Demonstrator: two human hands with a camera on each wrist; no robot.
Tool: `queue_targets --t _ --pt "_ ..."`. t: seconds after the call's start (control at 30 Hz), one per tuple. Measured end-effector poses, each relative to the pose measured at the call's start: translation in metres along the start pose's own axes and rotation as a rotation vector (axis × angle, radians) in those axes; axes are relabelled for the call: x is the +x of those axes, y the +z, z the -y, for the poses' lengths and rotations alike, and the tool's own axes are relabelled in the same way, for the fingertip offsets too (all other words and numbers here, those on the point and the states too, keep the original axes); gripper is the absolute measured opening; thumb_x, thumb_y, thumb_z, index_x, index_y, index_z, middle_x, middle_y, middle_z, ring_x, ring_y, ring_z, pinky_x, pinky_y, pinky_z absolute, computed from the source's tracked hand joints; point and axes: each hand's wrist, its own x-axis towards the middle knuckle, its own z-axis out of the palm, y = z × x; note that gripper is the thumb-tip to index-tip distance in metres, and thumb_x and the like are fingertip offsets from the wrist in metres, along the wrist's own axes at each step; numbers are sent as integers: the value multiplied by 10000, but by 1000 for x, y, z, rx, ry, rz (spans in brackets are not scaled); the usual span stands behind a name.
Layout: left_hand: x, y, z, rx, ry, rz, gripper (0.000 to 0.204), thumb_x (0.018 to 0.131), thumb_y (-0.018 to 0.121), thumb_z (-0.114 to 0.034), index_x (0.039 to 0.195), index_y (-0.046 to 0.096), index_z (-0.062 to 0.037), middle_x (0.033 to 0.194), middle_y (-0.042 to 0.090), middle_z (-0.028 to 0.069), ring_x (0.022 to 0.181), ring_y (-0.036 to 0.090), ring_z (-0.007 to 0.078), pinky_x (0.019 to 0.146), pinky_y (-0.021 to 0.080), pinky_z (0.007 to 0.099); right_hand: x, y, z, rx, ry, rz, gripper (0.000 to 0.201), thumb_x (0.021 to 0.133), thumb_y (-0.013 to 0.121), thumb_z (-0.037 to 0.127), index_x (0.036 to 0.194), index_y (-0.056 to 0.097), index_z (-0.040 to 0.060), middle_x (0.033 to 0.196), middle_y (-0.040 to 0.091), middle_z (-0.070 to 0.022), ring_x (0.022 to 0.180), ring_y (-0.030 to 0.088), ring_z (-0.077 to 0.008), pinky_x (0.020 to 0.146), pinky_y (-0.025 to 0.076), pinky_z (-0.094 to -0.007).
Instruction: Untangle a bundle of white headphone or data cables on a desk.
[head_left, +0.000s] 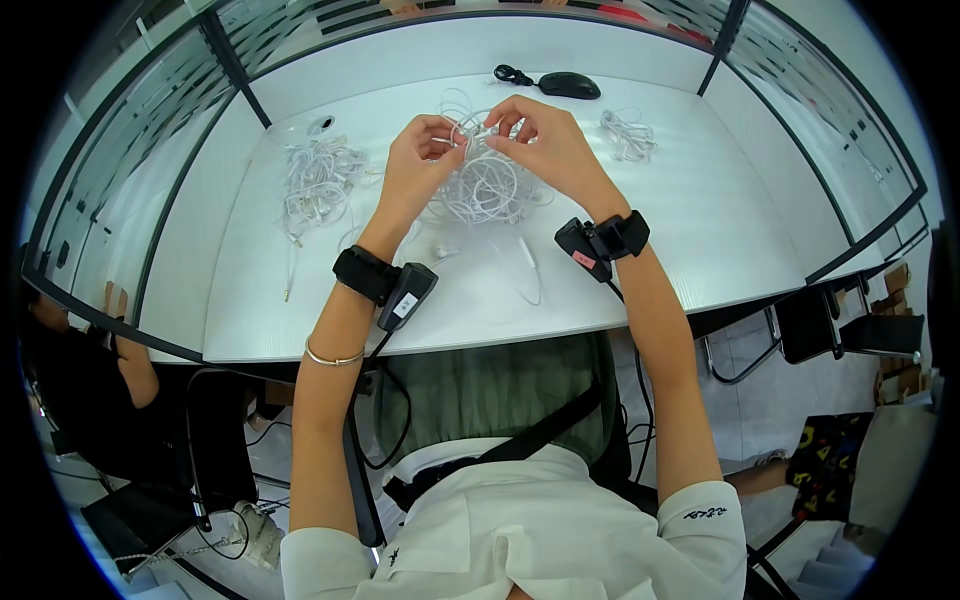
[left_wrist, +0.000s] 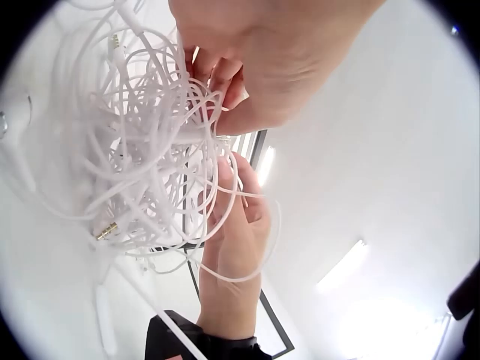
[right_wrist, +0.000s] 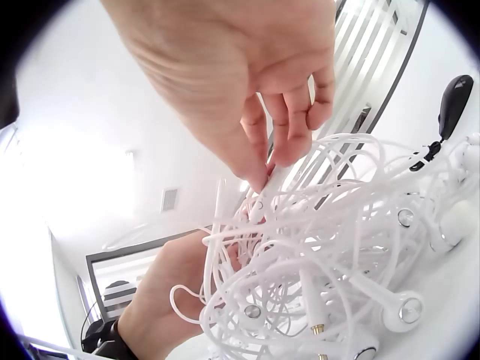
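A tangled heap of white wired earphones (head_left: 487, 190) lies on the white desk below both hands, with cords looping up between them. My right hand (head_left: 545, 140) pinches a white piece of the tangle, which looks like an inline remote (right_wrist: 262, 204), between thumb and fingertips. My left hand (head_left: 420, 165) is close beside it, thumb and fingers curled together on strands of the cord; loops partly hide its fingertips in the right wrist view. Gold plugs (left_wrist: 107, 231) and round earbuds (right_wrist: 403, 310) stick out of the heap.
Another pile of white earphones (head_left: 322, 180) lies at the left, and a smaller coil (head_left: 628, 135) at the right. A black mouse (head_left: 569, 85) with its bundled cable sits at the back. One loose cord (head_left: 529, 262) lies toward the front. Low partitions (head_left: 480, 55) surround the desk.
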Motion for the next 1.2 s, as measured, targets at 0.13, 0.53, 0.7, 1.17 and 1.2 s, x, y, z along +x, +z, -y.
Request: queue_targets --t 0.13,0.53,0.7,1.17,1.2 --pt "-1 1 -2 97 44 -84 282 797 681 -28 1035 533 10 966 622 92 824 635 137 735 504 239 0 1 1 -40 -15 2 198 782 708 209 928 652 87 735 596 15 548 441 -62 514 367 -217" --pt "-5 5 -6 366 232 -158 150 724 675 -13 811 559 -52 871 583 47 739 603 162 691 454 286 0 8 4 -62 -52 -4 202 782 705 231 930 682 95 731 613 24 524 379 -74 482 328 -232" --pt "-6 6 -15 528 345 -194 159 693 678 -9 815 593 -63 902 522 44 738 508 168 677 418 285 0 9 5 -73 -65 -16 208 789 691 238 932 693 87 748 630 5 540 415 -88 494 355 -243" --pt "-6 11 -11 505 432 -117 180 688 683 29 746 531 -49 857 524 17 703 470 125 630 375 249 -2 16 -1 -95 -35 -16 262 773 624 263 931 653 57 869 653 -75 748 588 -211 659 465 -311" --pt "-7 12 -11 490 417 -103 182 687 681 32 745 529 -49 856 528 19 704 476 126 628 378 250 -1 18 -5 -100 -26 -6 269 772 624 250 962 653 62 852 647 -56 688 553 -176 625 451 -293"
